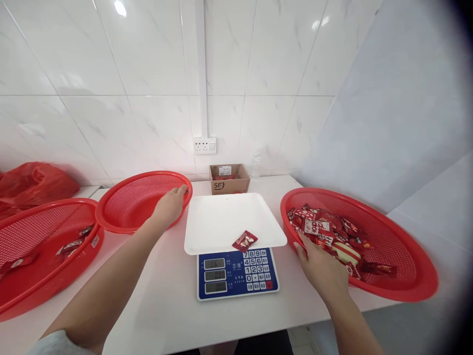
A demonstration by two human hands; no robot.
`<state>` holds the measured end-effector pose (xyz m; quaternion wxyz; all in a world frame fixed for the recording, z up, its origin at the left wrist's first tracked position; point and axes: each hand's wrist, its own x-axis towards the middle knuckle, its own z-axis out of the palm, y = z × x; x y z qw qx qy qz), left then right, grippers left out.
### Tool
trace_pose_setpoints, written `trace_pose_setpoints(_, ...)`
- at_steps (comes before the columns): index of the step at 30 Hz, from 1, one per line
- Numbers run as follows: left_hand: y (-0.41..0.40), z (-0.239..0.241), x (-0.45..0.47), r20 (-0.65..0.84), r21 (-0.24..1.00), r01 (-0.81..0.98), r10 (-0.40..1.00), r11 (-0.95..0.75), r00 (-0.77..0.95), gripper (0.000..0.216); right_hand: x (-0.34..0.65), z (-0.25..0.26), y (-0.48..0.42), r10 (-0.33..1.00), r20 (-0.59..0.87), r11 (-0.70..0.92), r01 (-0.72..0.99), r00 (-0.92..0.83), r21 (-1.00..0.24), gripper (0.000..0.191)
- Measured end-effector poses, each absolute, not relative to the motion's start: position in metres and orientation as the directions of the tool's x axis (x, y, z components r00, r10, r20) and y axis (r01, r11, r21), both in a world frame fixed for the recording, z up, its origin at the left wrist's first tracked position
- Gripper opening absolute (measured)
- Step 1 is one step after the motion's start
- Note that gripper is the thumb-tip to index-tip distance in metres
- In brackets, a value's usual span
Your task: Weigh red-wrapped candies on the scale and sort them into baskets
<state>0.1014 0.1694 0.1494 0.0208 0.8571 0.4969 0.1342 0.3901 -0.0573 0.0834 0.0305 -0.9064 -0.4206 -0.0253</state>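
Note:
My left hand point(170, 205) grips the near right rim of an empty red mesh basket point(129, 197), fingers curled over the edge. My right hand point(322, 268) rests on the near left rim of a red basket point(406, 276) that holds several red candy packets point(328, 229); its fingers are hidden behind the rim. Between the two baskets stands a blue digital scale point(236, 273) with a white tray point(221, 222). One red candy packet point(244, 241) lies on the tray's front edge.
A third red basket point(22, 291) at the left holds a few packets. A red plastic bag point(33, 183) lies behind it. A small cardboard box point(229, 178) and a clear bottle point(255, 165) stand against the tiled wall under a socket point(204, 145).

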Motion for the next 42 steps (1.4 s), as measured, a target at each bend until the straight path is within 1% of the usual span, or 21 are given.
trace_pose_setpoints(1, 0.169, 0.153, 0.098, 0.216, 0.184, 0.857, 0.871, -0.481, 0.442, 0.046, 0.390, 0.083, -0.057, 0.763, 0.078, -0.641, 0.767, 0.642, -0.037, 0.048)
trace_pose_setpoints(3, 0.158, 0.156, 0.099, 0.212, 0.213, 0.847, 0.869, -0.488, 0.447, 0.045, 0.390, 0.082, -0.057, 0.767, 0.094, -0.633, 0.773, 0.634, -0.045, 0.048)
trace_pose_setpoints(5, 0.135, 0.154, 0.112, 0.185, 0.251, 0.780, 0.819, -0.574, 0.543, 0.045, 0.390, 0.081, -0.058, 0.768, 0.102, -0.630, 0.775, 0.632, -0.052, 0.049)
trace_pose_setpoints(6, 0.119, 0.150, 0.121, 0.168, 0.274, 0.721, 0.770, -0.636, 0.616, 0.045, 0.389, 0.081, -0.058, 0.767, 0.102, -0.632, 0.773, 0.633, -0.051, 0.049)
trace_pose_setpoints(7, 0.104, 0.146, 0.131, 0.158, 0.326, 0.606, 0.674, -0.725, 0.722, 0.046, 0.389, 0.081, -0.058, 0.764, 0.103, -0.636, 0.771, 0.637, -0.048, 0.049)
trace_pose_setpoints(8, 0.088, 0.141, 0.141, 0.145, 0.346, 0.506, 0.578, -0.790, 0.803, 0.045, 0.389, 0.082, -0.058, 0.761, 0.104, -0.639, 0.768, 0.640, -0.044, 0.050)
trace_pose_setpoints(9, 0.074, 0.135, 0.150, 0.129, 0.332, 0.441, 0.503, -0.834, 0.855, 0.045, 0.389, 0.082, -0.058, 0.760, 0.103, -0.641, 0.766, 0.641, -0.042, 0.050)
trace_pose_setpoints(11, 0.054, 0.122, 0.165, 0.113, 0.273, 0.358, 0.399, -0.893, 0.910, 0.044, 0.388, 0.083, -0.058, 0.759, 0.096, -0.643, 0.765, 0.643, -0.041, 0.050)
trace_pose_setpoints(14, 0.043, 0.105, 0.175, 0.150, 0.183, 0.317, 0.345, -0.931, 0.927, 0.038, 0.388, 0.083, -0.059, 0.758, 0.079, -0.646, 0.762, 0.648, -0.045, 0.049)
trace_pose_setpoints(17, 0.046, 0.098, 0.175, 0.183, 0.153, 0.340, 0.365, -0.928, 0.913, 0.034, 0.388, 0.083, -0.059, 0.758, 0.076, -0.646, 0.762, 0.648, -0.049, 0.049)
trace_pose_setpoints(21, 0.051, 0.098, 0.169, 0.169, 0.169, 0.344, 0.371, -0.924, 0.913, 0.043, 0.388, 0.082, -0.060, 0.772, 0.085, -0.627, 0.777, 0.629, -0.057, 0.050)
trace_pose_setpoints(27, 0.053, 0.099, 0.166, 0.147, 0.244, 0.386, 0.427, -0.890, 0.892, 0.046, 0.389, 0.082, -0.059, 0.764, 0.111, -0.633, 0.772, 0.635, -0.059, 0.049)
trace_pose_setpoints(29, 0.054, 0.100, 0.165, 0.170, 0.281, 0.397, 0.452, -0.874, 0.875, 0.044, 0.389, 0.082, -0.059, 0.763, 0.112, -0.634, 0.771, 0.636, -0.060, 0.048)
trace_pose_setpoints(31, 0.057, 0.103, 0.162, 0.224, 0.327, 0.410, 0.491, -0.851, 0.842, 0.041, 0.389, 0.083, -0.059, 0.762, 0.099, -0.637, 0.768, 0.640, -0.058, 0.049)
trace_pose_setpoints(34, 0.065, 0.111, 0.151, 0.343, 0.398, 0.439, 0.574, -0.806, 0.743, 0.030, 0.388, 0.085, -0.059, 0.760, 0.072, -0.643, 0.763, 0.646, -0.057, 0.050)
trace_pose_setpoints(36, 0.073, 0.116, 0.140, 0.422, 0.417, 0.489, 0.640, -0.766, 0.643, 0.023, 0.388, 0.086, -0.059, 0.758, 0.053, -0.647, 0.760, 0.650, -0.060, 0.051)
trace_pose_setpoints(39, 0.092, 0.125, 0.117, 0.504, 0.398, 0.617, 0.724, -0.679, 0.471, 0.020, 0.388, 0.086, -0.058, 0.757, 0.051, -0.648, 0.759, 0.651, -0.068, 0.050)
trace_pose_setpoints(42, 0.115, 0.129, 0.089, 0.519, 0.362, 0.753, 0.790, -0.549, 0.327, 0.021, 0.388, 0.084, -0.059, 0.763, 0.077, -0.638, 0.767, 0.641, -0.069, 0.050)
